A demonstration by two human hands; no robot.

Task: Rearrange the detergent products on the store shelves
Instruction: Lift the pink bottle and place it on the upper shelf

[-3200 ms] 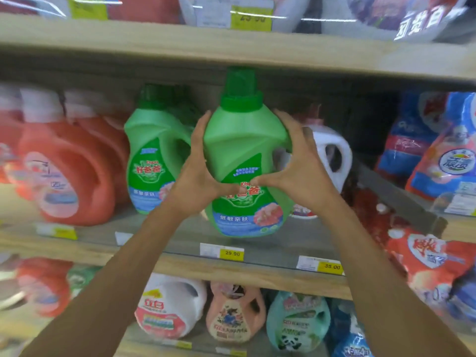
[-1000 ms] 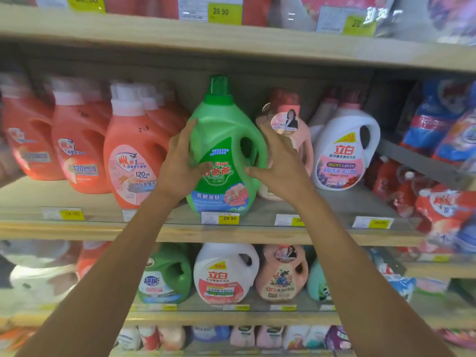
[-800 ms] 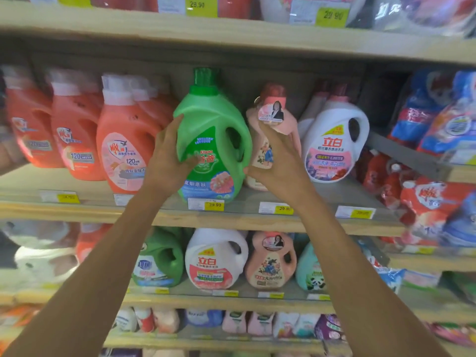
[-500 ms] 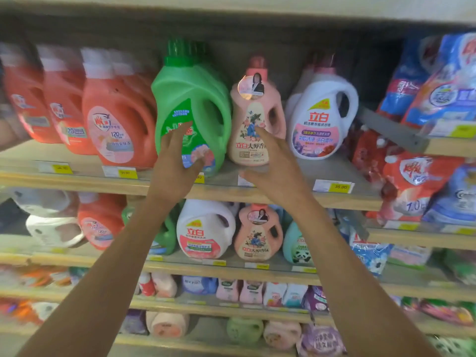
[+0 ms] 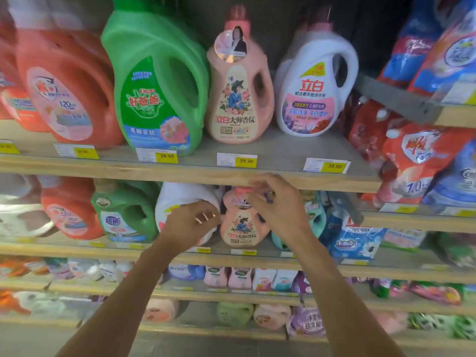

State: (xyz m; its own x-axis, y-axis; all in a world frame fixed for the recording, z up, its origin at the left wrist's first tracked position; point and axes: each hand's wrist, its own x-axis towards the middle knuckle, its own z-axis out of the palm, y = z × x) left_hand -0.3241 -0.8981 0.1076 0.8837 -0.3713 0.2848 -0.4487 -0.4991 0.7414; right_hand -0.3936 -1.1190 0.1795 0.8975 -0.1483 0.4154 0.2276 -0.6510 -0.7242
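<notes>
Left hand [image 5: 190, 224] is hovering below the green bottle [image 5: 157, 86], fingers loosely curled and gripping nothing, fingertips just beside a small pink bottle [image 5: 240, 228] on the lower shelf [image 5: 322, 266]. Right hand [image 5: 279, 210] is hanging in front of that small bottle's cap, fingers bent, apart and empty; blur is hiding whether it is touching. On the upper shelf [image 5: 195, 176], an orange bottle [image 5: 69, 86] is standing just left of the green bottle, which is sitting upright at the front edge, a tall pink bottle [image 5: 239, 86] is standing just right of it, and a white bottle [image 5: 316, 83] farther right.
</notes>
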